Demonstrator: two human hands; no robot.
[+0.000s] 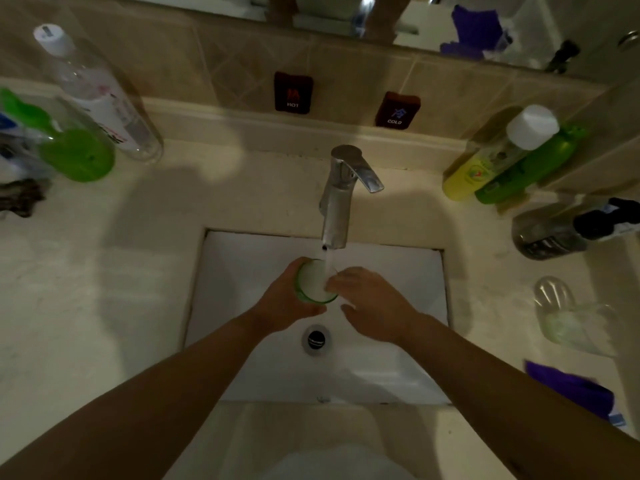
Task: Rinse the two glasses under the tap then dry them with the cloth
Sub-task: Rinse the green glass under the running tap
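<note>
Left hand [287, 303] wraps the green-rimmed glass [316, 281] under the running tap [341, 199], above the sink [398, 362]; right hand [372, 306], grip loose, fingertips at the rim. Risk: the wet glass slips and strikes the basin.

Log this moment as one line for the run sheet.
step: rinse first glass | left hand holds glass under running tap | right hand at rim | second glass on counter | cloth unused

Dim light. Beige tiled wall [214, 60] with HOT sign [293, 92] and COLD sign [397, 109], mirror [346, 8] above. Cream counter [86, 271] around white sink [398, 358]; bottles [104, 95] at both back corners.
</note>
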